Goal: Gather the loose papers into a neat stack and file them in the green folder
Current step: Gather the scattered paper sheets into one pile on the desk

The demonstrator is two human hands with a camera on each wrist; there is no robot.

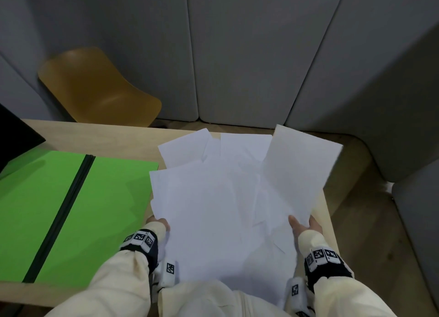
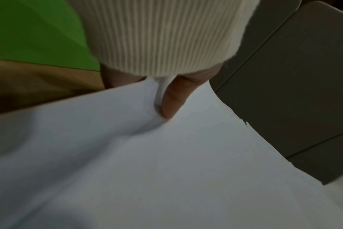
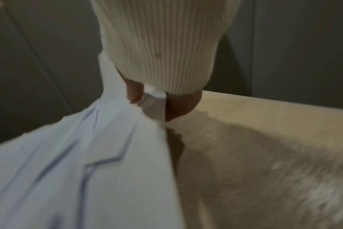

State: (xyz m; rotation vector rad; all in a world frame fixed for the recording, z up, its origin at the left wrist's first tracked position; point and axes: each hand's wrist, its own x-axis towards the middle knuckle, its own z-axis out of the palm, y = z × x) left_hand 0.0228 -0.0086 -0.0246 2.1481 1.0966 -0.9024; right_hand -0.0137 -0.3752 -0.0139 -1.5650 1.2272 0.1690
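Task approx. halfway, by my read: papers [image 1: 213, 198] are gathered into both hands but not squared yet; sheets fan out w/ corners at diff. angles, so tidying & filing are left. Nearest the body, both cream sleeves come in from the bottom w/ marker bands at the wrists. Left hand [image 1: 158, 223] is at the papers' near-left corner; left wrist view shows its thumb [image 2: 171, 100] pressed on top of the sheets, pinching them, other fingers hidden under the paper. Right hand [image 1: 306, 226] is at the near-right corner; thumb on top, fingers below, so it's gripping too; right wrist view is blurred but shows sheets bunched & creased betw. thumb & fingers. The bundle seems held up off the table [image 1: 118, 136], tilted w/ the far edges higher, tho how far clear I can't tell. Folder [image 1: 71, 210] lies open & flat on the table just left of the papers, green inside w/ a dark spine down the middle, nothing in it as far as seen. Next, prob.: tap edges square, then shift left onto the folder. Further back: a yellow chair [image 1: 99, 89] beyond the table, grey padded panels [image 1: 261, 55] behind.
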